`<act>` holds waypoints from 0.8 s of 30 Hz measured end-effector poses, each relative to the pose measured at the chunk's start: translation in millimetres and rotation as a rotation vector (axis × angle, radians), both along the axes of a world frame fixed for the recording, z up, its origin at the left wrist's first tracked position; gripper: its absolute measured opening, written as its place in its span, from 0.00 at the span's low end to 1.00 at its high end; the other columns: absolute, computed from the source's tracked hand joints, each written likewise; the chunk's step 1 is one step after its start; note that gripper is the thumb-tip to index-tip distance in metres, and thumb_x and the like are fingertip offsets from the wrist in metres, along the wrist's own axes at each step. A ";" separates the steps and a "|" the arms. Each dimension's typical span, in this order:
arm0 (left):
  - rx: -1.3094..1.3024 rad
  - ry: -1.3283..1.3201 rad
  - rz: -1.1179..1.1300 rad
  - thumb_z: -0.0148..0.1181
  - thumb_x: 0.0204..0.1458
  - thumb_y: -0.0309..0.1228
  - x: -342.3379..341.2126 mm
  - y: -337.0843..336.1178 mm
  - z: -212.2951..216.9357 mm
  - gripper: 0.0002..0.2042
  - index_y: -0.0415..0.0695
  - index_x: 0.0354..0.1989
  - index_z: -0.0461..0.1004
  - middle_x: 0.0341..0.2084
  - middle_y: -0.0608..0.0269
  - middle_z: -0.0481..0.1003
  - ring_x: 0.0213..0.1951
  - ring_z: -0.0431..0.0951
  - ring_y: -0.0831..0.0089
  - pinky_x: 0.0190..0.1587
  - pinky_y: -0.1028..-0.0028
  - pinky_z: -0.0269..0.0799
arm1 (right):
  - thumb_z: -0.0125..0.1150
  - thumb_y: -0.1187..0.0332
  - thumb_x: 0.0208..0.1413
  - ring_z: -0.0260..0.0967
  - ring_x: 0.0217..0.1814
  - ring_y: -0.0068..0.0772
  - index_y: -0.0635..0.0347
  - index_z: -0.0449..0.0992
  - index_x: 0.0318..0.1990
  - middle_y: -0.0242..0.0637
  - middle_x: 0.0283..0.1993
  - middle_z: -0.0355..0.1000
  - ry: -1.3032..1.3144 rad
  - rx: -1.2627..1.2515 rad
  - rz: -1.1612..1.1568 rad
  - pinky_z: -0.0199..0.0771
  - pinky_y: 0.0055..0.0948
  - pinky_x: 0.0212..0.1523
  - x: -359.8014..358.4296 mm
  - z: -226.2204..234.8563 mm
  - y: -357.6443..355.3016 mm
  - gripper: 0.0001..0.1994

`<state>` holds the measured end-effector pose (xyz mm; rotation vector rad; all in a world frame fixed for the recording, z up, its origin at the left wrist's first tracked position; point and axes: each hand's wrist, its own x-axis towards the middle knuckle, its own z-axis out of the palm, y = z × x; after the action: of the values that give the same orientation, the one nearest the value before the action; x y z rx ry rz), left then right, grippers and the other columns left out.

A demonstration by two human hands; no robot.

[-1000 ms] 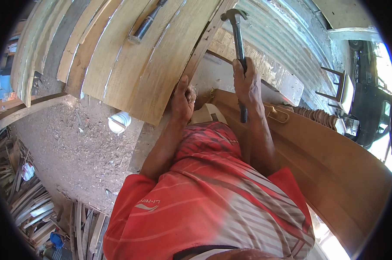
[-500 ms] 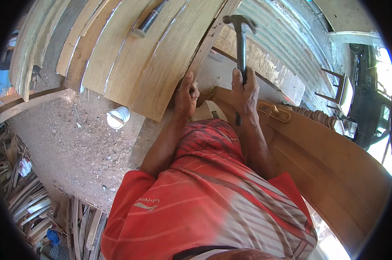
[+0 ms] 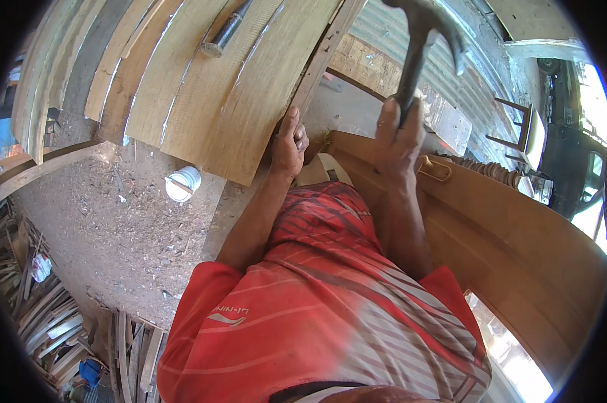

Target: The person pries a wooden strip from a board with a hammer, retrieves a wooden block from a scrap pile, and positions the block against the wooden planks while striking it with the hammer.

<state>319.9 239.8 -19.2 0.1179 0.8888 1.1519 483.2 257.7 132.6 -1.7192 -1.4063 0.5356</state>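
My right hand (image 3: 399,144) grips the handle of a claw hammer (image 3: 419,64), raised with its head away from me. The hammer head is slightly blurred and hangs above the corrugated metal at the upper right. My left hand (image 3: 290,148) is closed at the near end of a narrow wooden strip (image 3: 325,48), its thumb pointing up along the wood. Its curled fingers partly hide what they grip. The strip runs along the right edge of several wide planks (image 3: 249,107) with white lines at their seams. A dark cylindrical tool with a tapered end (image 3: 228,32) lies on the planks.
A brown moulded panel (image 3: 491,221) stands close on my right. A white bucket (image 3: 182,184) with a stick across it sits on the littered ground at left. Scrap wood (image 3: 55,329) is piled at lower left. A chair (image 3: 528,138) and a dark vehicle (image 3: 572,148) are at far right.
My right hand has moved up and to the right with the hammer, whose head appears larger and higher. The left hand has stayed at the strip.
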 end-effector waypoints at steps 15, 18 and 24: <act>0.042 0.008 0.015 0.60 0.59 0.53 -0.3 0.7 -3.2 0.17 0.52 0.37 0.68 0.17 0.78 0.56 0.16 0.52 0.89 0.19 0.84 0.49 | 0.52 0.59 0.67 0.65 0.24 0.22 0.59 0.71 0.40 0.32 0.23 0.66 0.397 0.365 0.058 0.64 0.28 0.24 -1.5 -11.8 5.6 0.12; 0.027 -0.003 -0.011 0.59 0.60 0.52 1.8 -4.7 2.7 0.17 0.53 0.37 0.68 0.17 0.79 0.56 0.17 0.52 0.89 0.19 0.84 0.49 | 0.54 0.67 0.64 0.65 0.23 0.27 0.62 0.70 0.39 0.38 0.23 0.65 -0.300 -0.358 0.070 0.65 0.34 0.23 1.0 -33.7 -3.1 0.07; 0.041 -0.021 -0.011 0.58 0.61 0.51 -2.1 -1.7 -4.3 0.16 0.53 0.38 0.67 0.19 0.79 0.55 0.18 0.51 0.89 0.19 0.84 0.48 | 0.49 0.63 0.67 0.64 0.22 0.24 0.64 0.69 0.44 0.34 0.23 0.66 0.162 0.012 0.027 0.65 0.26 0.25 -13.5 37.8 3.7 0.12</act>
<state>317.8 238.0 -23.5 0.1433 0.8455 1.1595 469.7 261.4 170.4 -1.6114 -1.3170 0.6646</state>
